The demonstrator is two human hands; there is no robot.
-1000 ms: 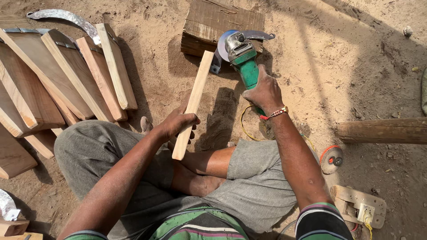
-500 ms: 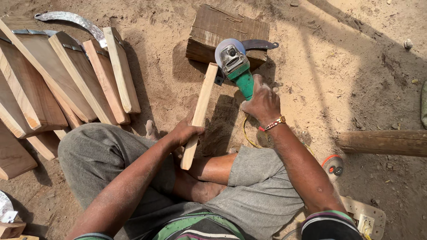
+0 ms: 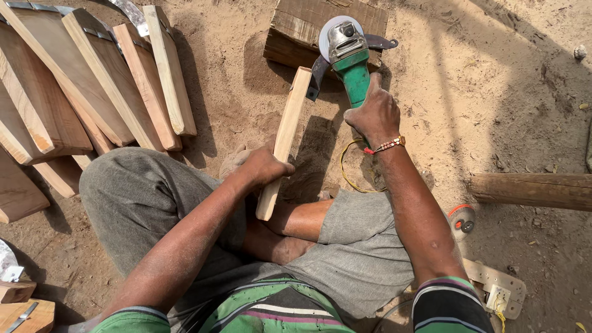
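I sit on sandy ground with my knees spread. My left hand [image 3: 264, 166] grips a long pale wooden strip [image 3: 287, 129] near its lower part, holding it slanted upward. My right hand [image 3: 375, 114] is wrapped around the green body of an angle grinder [image 3: 349, 58]. The grinder's disc guard sits right beside the strip's upper end, above a dark wooden block [image 3: 308, 28] lying on the sand. Whether the disc touches the strip I cannot tell. A yellow cord [image 3: 345, 176] loops under my right wrist.
Several cut wooden slats [image 3: 111, 92] lean in a row at the left. A round log [image 3: 533, 190] lies at the right. A small orange-rimmed wheel [image 3: 461, 219] and a board with a power socket [image 3: 496, 287] sit near my right elbow.
The view has shifted, so everything sits lower and more to the right in frame. The grinder has stayed close to the strip's upper end above the block. Both hands keep their holds.
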